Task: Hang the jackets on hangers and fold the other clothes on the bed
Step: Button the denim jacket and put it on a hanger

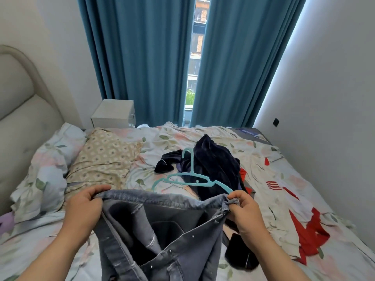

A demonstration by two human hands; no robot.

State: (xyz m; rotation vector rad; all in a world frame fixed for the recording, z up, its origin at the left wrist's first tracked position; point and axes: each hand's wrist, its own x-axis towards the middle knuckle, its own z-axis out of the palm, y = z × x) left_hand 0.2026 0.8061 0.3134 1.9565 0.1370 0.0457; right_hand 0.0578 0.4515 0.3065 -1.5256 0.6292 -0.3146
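Note:
A grey-blue denim garment (162, 230) hangs between my hands above the bed, its top edge stretched flat. My left hand (85, 205) grips the left end of that edge and my right hand (245, 211) pinches the right end. Just beyond the denim, a teal plastic hanger (190, 177) lies on the floral bedsheet (162, 142), partly across a crumpled dark navy garment (215, 165). A white and red garment (284, 201) lies spread out on the right side of the bed. A black item (241, 258) shows below my right hand.
A beige patterned pillow (103, 159) and a floral pillow (50, 159) lie at the left by the padded headboard (18, 102). A white nightstand (113, 114) stands behind the bed. Teal curtains (142, 57) cover the window. A white wall (324, 98) borders the bed's right side.

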